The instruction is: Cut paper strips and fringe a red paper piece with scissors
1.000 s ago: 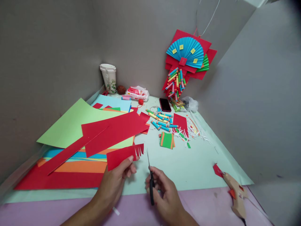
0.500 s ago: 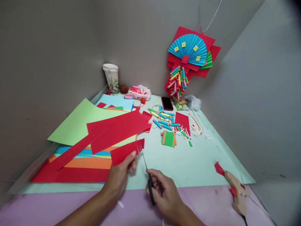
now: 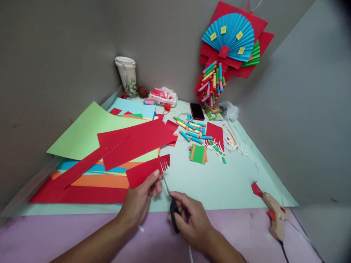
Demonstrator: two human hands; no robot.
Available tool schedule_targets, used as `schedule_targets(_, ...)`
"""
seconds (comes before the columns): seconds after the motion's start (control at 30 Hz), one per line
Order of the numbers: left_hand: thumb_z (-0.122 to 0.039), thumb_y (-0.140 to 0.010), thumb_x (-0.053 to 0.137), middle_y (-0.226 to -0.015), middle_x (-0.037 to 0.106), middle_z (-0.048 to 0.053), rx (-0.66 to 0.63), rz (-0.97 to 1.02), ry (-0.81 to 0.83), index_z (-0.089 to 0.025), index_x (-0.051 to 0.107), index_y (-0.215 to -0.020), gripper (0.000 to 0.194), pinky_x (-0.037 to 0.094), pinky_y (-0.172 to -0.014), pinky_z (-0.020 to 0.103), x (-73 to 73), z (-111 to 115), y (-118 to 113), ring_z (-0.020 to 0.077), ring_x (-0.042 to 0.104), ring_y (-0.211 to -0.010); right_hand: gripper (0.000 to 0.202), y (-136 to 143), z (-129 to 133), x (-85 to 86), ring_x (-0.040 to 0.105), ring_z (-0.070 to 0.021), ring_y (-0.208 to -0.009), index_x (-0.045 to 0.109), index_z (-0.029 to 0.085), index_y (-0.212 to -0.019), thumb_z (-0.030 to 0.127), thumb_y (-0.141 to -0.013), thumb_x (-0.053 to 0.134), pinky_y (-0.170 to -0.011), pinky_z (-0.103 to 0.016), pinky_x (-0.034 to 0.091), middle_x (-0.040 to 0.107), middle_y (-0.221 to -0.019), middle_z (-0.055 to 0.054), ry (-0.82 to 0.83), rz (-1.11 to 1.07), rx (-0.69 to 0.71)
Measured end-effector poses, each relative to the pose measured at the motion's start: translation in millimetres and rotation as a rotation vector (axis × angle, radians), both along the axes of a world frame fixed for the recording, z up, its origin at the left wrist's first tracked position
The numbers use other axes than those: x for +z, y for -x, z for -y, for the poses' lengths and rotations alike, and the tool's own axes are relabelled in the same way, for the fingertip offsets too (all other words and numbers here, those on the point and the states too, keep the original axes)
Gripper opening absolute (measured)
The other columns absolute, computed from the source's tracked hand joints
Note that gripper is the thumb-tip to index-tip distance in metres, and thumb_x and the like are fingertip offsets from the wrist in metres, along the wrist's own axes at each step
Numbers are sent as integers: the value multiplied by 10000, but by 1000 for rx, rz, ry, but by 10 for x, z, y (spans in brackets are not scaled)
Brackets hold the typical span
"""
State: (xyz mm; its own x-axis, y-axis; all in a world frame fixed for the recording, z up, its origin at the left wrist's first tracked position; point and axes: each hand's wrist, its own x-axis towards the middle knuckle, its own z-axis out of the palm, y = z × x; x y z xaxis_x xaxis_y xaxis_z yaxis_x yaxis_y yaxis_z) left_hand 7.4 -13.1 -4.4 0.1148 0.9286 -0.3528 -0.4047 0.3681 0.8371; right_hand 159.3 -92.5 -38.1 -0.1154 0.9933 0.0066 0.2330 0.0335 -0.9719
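My left hand (image 3: 138, 202) pinches the lower edge of a red paper strip (image 3: 145, 169) between thumb and fingers, holding it above the table. Thin slits run in from the strip's edge at its right end, making a fringe. In my right hand (image 3: 192, 217) are black-handled scissors (image 3: 173, 215), my fingers wrapped round the handles. Their blades point up and away, with the tips at the strip's lower edge beside the slits. Large red paper pieces (image 3: 137, 142) lie just beyond my left hand on a pile of coloured sheets.
A glue gun (image 3: 275, 215) rests at the right, its nozzle by a red scrap. Rolled paper tubes (image 3: 192, 131), a phone (image 3: 197, 111), green-orange paper pieces (image 3: 197, 153) and white shreds lie further back. A lidded cup (image 3: 127, 76) stands at the back left; a fan decoration (image 3: 230, 36) hangs at the right.
The scissors' tips have moved slightly left along the red strip, and the fringe at its right end is wider. The whole view has tilted down a little.
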Motion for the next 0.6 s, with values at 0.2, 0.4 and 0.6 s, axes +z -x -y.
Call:
schedule_targets(0.2, -379, -764, 740, -530, 589, -10, -35, 15, -34, -165, 680, -661, 245, 409, -541, 211, -10, 33, -15, 110, 489, -548, 450, 9, 23, 38, 569, -107, -593, 599, 158, -1212, 134, -764, 568, -542, -185, 466, 644, -762, -12, -19, 9, -23)
schedule_targets(0.4, -371, -747, 751, -530, 578, -13, -8, 44, -8, -148, 674, -665, 250, 395, -515, 199, 2, 100, -66, 92, 472, -522, 436, 20, 36, 7, 560, -113, -609, 590, 141, -1202, 158, -766, 578, -580, -201, 488, 624, -758, -15, -37, -30, -47)
schedule_targets(0.6, -354, -749, 737, -582, 600, -6, -32, 59, 47, -144, 656, -671, 238, 390, -499, 205, 114, 120, -197, 91, 498, -523, 428, -3, 49, -45, 556, -127, -633, 568, 166, -1228, 177, -800, 568, -538, -201, 453, 628, -768, -19, -9, -36, -63)
